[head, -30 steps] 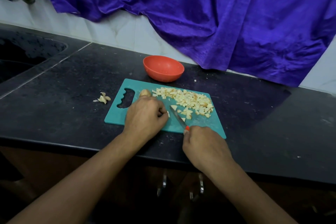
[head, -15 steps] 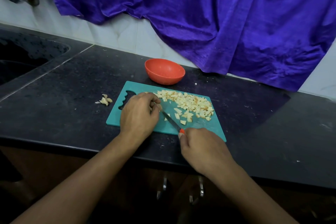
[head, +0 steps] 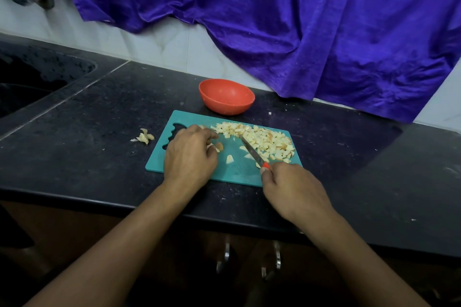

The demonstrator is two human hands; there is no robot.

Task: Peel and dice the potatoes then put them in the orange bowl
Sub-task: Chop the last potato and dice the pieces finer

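Teal cutting board point(head: 232, 172) on the black table point(head: 99, 119), with diced potatoes point(head: 262, 138) piled on its far right side. Right hand point(head: 291, 189) grips the knife point(head: 250, 151), and the left hand point(head: 189, 154) curls its fingers onto a small potato piece point(head: 219, 146). Just behind the board sits the orange bowl point(head: 227, 96).

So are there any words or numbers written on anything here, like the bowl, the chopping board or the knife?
None: no word, number, label or logo can be read in this view.
The orange bowl, the teal chopping board, the knife blade and the purple cloth all look plain.
The knife's handle is mostly hidden inside the right hand, so any mark there cannot be seen.
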